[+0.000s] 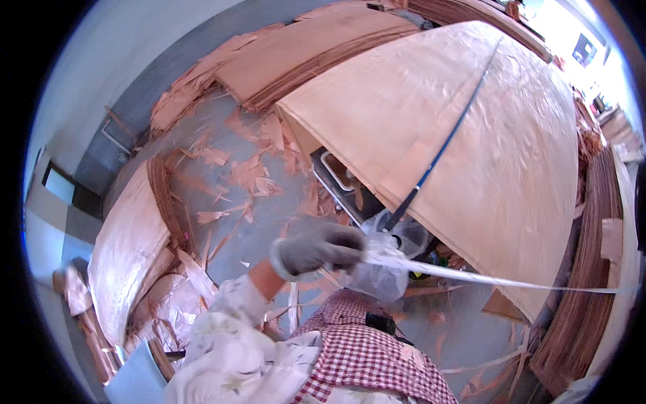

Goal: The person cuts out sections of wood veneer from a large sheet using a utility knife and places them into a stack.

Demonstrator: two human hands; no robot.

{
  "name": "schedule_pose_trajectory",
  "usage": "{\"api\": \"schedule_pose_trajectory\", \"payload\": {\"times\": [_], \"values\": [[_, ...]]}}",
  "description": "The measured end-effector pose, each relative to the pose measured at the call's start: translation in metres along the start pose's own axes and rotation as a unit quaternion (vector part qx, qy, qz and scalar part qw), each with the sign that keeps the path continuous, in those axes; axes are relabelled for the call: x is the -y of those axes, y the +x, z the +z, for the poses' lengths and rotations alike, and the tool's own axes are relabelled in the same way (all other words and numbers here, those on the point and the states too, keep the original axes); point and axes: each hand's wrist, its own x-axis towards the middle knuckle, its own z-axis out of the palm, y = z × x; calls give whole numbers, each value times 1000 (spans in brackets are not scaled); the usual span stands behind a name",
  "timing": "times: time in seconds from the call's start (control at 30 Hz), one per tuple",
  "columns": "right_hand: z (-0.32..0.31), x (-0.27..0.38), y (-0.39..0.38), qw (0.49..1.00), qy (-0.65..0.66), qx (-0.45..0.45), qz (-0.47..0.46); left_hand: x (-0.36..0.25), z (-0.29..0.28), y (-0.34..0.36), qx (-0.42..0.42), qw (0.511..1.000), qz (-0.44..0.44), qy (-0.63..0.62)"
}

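My left hand [316,250], in a grey glove, is closed with its fingertips pinched at the near end of a white strip [471,275]. That strip stretches taut to the right, across the corner of a large pale wood veneer sheet [464,141]. Just beyond my fingers hangs a clear plastic bag [380,279]. A long thin dark blue rod [449,138] lies over the sheet, its thick black end reaching the bag. My right hand is out of view.
Under the sheet's left edge sits a black case with a pale handle [340,176]. Veneer stacks stand at the back [303,54], the left [131,242] and the right [585,269]. Torn veneer scraps [252,175] litter the grey floor [229,128].
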Motion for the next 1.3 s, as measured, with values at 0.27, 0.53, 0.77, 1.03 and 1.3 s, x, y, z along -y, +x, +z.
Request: {"api": "schedule_pose_trajectory", "payload": {"times": [0.27,0.53,0.77,1.03,1.3], "values": [[194,117,-76,966,-49,149,-205,104,-35,-18,-35,982,-175,63],[390,368,-260,742,152,462,-462,208,-58,-16,1,978,-150,146],[524,444,-279,809,48,433,-395,208,-126,8,31,992,-53,112],[561,470,-251,854,-54,326,-401,207,-213,79,115,980,124,101],[553,472,-240,881,-67,299,-360,171,-258,156,102,902,90,409]]}}
